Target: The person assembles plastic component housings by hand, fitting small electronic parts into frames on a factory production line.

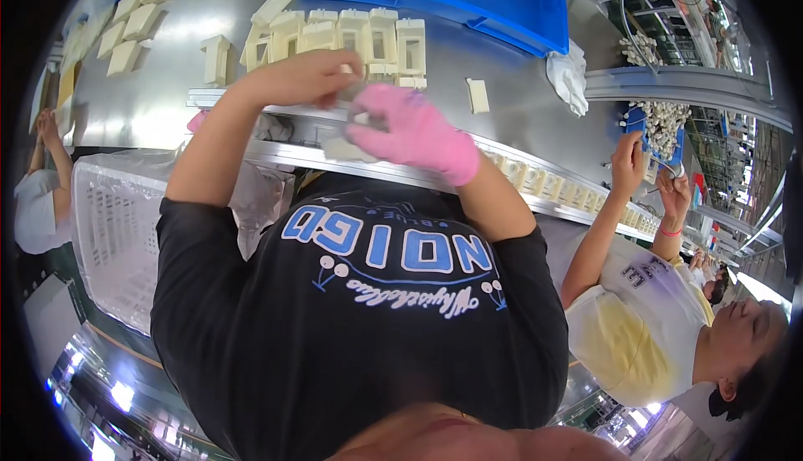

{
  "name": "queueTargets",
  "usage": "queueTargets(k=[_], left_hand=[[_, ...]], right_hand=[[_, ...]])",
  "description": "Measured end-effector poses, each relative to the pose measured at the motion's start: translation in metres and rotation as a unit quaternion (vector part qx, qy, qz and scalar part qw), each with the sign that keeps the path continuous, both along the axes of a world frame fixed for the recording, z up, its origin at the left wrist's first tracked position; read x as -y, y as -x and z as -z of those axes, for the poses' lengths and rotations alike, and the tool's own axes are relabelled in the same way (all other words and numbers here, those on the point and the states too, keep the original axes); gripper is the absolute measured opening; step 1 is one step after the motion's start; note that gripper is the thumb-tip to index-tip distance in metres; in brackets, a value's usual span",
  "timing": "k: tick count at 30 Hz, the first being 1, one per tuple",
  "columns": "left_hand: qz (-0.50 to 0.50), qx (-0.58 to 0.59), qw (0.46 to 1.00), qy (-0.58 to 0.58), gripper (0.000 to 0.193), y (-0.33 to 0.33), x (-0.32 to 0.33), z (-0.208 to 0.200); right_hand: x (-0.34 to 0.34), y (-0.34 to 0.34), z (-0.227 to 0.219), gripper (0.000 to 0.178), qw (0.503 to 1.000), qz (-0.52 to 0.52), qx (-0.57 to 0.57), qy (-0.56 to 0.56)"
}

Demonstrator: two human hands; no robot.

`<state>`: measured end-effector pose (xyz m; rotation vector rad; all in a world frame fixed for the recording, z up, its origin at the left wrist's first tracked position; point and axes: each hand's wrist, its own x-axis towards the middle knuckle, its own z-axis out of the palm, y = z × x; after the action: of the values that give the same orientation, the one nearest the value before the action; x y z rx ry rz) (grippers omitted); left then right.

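My bare left hand (311,78) is above the near side of the metal worktable, its fingers bent together. Something small and pale may be at its fingertips, but blur hides what it is. Beside it my right hand (406,130), in a pink glove, is closed around a small whitish and grey piece that I cannot make out. A pale flat part (347,151) shows below the glove, at the metal rail. Just beyond my hands stand several cream plastic housings (354,33) with rectangular openings, packed in a row.
A blue bin (443,1) stands at the back. More cream parts (138,23) lie at the far left, and one flat piece (478,95) lies to the right. A conveyor channel (539,180) carries cream parts. A white crate (117,235) is at left; a co-worker's hands (627,165) are at right.
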<state>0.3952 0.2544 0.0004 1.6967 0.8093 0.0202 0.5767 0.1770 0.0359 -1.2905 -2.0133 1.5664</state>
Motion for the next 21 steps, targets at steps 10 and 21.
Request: queueTargets(k=[10,21], left_hand=[[0.039,-0.013,0.999,-0.014,0.036,-0.003,0.036,0.018],[-0.081,-0.301,0.803,-0.509,0.034,0.009,-0.071,0.082]], right_hand=[[-0.026,-0.043,0.046,0.036,0.945,0.054,0.119,-0.300],[-0.065,-0.183,0.157,0.038,0.852,0.204,0.472,-0.097]])
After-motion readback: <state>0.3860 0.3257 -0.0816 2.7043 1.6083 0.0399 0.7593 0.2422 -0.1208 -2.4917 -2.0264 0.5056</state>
